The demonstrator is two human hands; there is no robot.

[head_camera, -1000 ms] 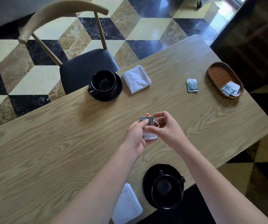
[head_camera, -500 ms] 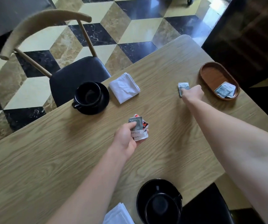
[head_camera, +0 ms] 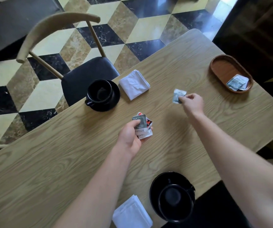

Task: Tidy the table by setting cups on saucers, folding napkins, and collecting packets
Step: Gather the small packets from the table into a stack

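Between the two hands lies the gap that the coming move turns on. The right hand (head_camera: 192, 102) is stretched out over the far side of the bench (head_camera: 66, 162), its fingertips pinching one small grey-white packet (head_camera: 178, 95) by its near edge, so that the packet sticks out leftward and away from the grip, clear of the wood or barely above it; I cannot tell which. The left hand (head_camera: 132, 135) is nearer the body and to the left of that grip, clenched on a bunch of packets (head_camera: 142, 126) fanned upward from its fingers, thumb on top.

From the right grip there are two ways the single packet could go. The bunch lies back and to the left, toward the body, well apart. The wooden tray (head_camera: 218, 69), which already holds a few packets (head_camera: 236, 83) at its near end, lies forward and to the right, about as far off. The right hand is plainly the nearer one to the tray; the left would have to cross the bench.

My judgement is that collecting is partway done, with this the last loose packet I can see. The far cup (head_camera: 99, 92) and near cup (head_camera: 175, 199) each sit on a saucer, a folded napkin (head_camera: 134, 84) just beside the far one and another napkin (head_camera: 132, 213) beside the near one.
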